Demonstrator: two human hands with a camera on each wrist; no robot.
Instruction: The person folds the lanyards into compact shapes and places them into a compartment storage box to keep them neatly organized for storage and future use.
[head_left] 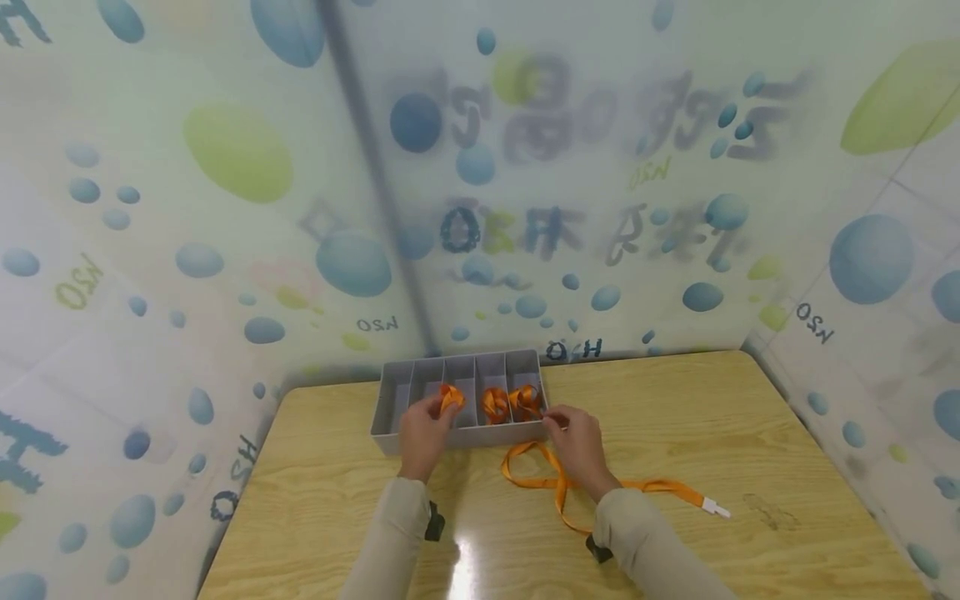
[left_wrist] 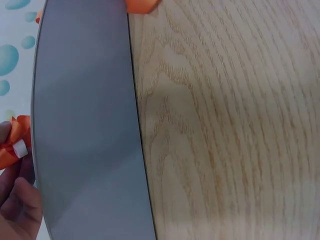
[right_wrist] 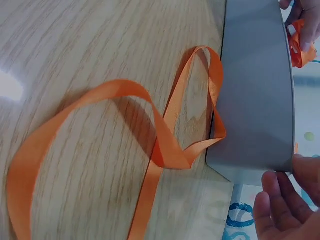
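My left hand [head_left: 422,437] pinches a coiled orange lanyard [head_left: 452,397] over the middle of a grey divided box [head_left: 468,437]. A small white piece [left_wrist: 20,149] shows on that coil in the left wrist view. My right hand [head_left: 581,442] grips the box's front right corner, thumb and fingertips at its rim in the right wrist view. Two more coiled lanyards, one [head_left: 495,405] beside the other [head_left: 526,401], lie in the two rightmost compartments. A loose orange lanyard [head_left: 532,482] lies in loops on the table before the box, passing under my right forearm.
The loose lanyard's white clip [head_left: 716,507] points right on the wooden table [head_left: 322,500]. Behind the box rises a pale curtain [head_left: 525,167] printed with blue and green spots, enclosing the table at the back and sides.
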